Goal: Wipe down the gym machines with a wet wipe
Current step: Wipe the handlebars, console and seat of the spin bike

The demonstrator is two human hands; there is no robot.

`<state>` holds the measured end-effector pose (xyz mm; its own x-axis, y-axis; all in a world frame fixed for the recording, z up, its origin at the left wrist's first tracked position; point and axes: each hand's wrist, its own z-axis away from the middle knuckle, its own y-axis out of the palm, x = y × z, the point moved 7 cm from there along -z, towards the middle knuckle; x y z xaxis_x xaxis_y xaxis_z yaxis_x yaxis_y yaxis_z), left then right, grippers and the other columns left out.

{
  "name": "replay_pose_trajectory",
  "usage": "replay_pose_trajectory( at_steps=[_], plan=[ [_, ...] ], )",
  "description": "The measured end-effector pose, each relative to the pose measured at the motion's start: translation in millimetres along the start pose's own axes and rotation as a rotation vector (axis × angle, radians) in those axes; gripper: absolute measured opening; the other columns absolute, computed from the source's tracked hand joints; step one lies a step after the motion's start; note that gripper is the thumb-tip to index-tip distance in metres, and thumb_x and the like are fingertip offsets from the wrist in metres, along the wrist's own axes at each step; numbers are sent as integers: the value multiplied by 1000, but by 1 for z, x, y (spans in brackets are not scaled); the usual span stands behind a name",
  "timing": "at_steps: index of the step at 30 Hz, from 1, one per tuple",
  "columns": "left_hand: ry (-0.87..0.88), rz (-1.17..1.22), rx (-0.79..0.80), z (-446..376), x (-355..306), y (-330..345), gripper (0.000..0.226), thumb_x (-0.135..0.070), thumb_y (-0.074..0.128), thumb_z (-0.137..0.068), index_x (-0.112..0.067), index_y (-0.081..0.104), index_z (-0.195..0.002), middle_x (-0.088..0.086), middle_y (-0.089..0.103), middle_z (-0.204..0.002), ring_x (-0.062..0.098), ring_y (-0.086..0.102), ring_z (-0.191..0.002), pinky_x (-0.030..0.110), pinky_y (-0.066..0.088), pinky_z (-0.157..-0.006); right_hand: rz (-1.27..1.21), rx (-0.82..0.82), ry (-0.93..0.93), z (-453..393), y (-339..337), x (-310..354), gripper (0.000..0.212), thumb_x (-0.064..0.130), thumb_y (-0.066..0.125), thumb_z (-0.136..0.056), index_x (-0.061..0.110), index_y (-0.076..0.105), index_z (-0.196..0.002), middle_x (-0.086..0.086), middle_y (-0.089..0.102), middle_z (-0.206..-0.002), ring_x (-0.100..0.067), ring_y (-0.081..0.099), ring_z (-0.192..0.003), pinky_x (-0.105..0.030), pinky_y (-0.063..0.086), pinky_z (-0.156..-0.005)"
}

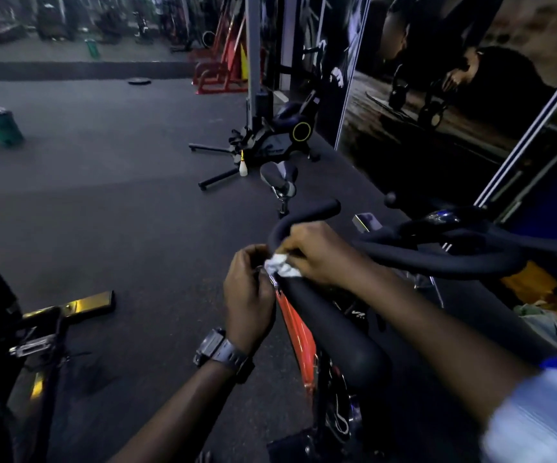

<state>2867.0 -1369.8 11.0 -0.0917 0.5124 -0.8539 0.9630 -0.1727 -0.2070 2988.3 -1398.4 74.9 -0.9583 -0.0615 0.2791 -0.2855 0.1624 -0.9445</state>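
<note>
A spin bike with a black padded handlebar [330,325] and an orange frame [295,325] stands right in front of me. A crumpled white wet wipe [282,266] lies against the near bar. My right hand [317,253] grips the wipe, its fingers curled over it on the bar. My left hand [248,292], with a watch on its wrist, sits just left of the wipe, fingers curled and pinching its edge beside the bar. The bar's far end [313,212] curves up behind my hands.
Another exercise bike [270,142] stands further off by a grey pillar [253,55]. A second machine [3,329] with a pedal is at my left. A green bin [1,127] is on the dark floor, red racks [223,61] behind, a wall poster [454,78] at right.
</note>
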Motion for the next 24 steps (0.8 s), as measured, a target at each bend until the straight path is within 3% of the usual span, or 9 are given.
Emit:
replay_pose_trajectory(
  at_steps=[2, 4, 6, 7, 9, 11, 15, 18, 24],
  plan=[
    [-32, 2, -4, -1, 3, -2, 30, -8, 48, -82, -14, 59, -109, 1, 64, -106, 12, 61, -94, 12, 45, -83, -49, -45, 31, -20, 11, -2, 17, 13, 67, -83, 16, 78, -96, -9, 68, -88, -27, 66, -86, -27, 48, -78],
    [-17, -15, 25, -2, 0, -3, 31, -8, 50, -83, -9, 61, -112, 4, 66, -108, 9, 61, -95, 8, 43, -84, -89, -66, 36, -8, 8, -2, 16, 17, 67, -86, 19, 77, -98, 4, 63, -82, -8, 58, -80, -19, 41, -70],
    [17, -18, 88, 0, -5, -1, 29, -7, 52, -84, -8, 64, -110, 0, 69, -105, 4, 63, -94, 14, 48, -85, -182, -34, 53, 27, -2, -4, 16, 17, 68, -88, 21, 77, -100, 15, 56, -74, 4, 52, -73, -12, 34, -64],
    [24, -11, 112, 1, -6, 1, 28, -8, 54, -85, -9, 66, -110, -2, 70, -104, 4, 65, -95, 22, 52, -86, -279, -24, 83, 47, -8, -7, 16, 15, 69, -88, 21, 76, -100, 16, 59, -76, 3, 56, -74, -11, 38, -67],
    [46, -24, 148, 4, -11, 4, 23, -13, 58, -85, -12, 68, -107, -5, 70, -103, 8, 67, -97, 35, 54, -85, -531, -52, 168, 83, -17, -13, 18, 9, 69, -88, 22, 76, -99, 6, 69, -84, -7, 66, -82, -27, 52, -73],
    [118, -96, 188, 6, -19, 8, 17, -17, 60, -85, -15, 70, -99, -7, 69, -103, 10, 66, -99, 36, 52, -87, -714, -144, 219, 114, -21, -12, 20, 6, 68, -88, 22, 76, -98, -1, 72, -91, -22, 69, -87, -37, 53, -76],
    [143, -122, 228, 12, -38, 8, 21, -29, 56, -88, -19, 73, -94, -9, 71, -100, 8, 66, -99, 33, 51, -88, -957, -425, 203, 174, -29, 12, 16, 18, 72, -81, 21, 78, -96, 6, 67, -78, -9, 66, -72, -18, 49, -62],
    [115, -74, 269, 21, -45, 8, 22, -29, 56, -92, -17, 74, -97, -9, 73, -101, 8, 67, -98, 34, 53, -87, -1143, -617, 192, 201, -25, 22, 21, 32, 77, -78, 16, 78, -91, 5, 61, -70, -7, 62, -61, -17, 48, -54],
    [95, -17, 325, 28, -53, 4, 25, -32, 52, -92, -17, 69, -103, -6, 73, -102, 8, 67, -96, 23, 49, -83, -1113, -647, 250, 149, 1, -2, 21, 5, 65, -79, 15, 77, -95, 5, 73, -89, -8, 68, -88, -18, 49, -77]
  ],
)
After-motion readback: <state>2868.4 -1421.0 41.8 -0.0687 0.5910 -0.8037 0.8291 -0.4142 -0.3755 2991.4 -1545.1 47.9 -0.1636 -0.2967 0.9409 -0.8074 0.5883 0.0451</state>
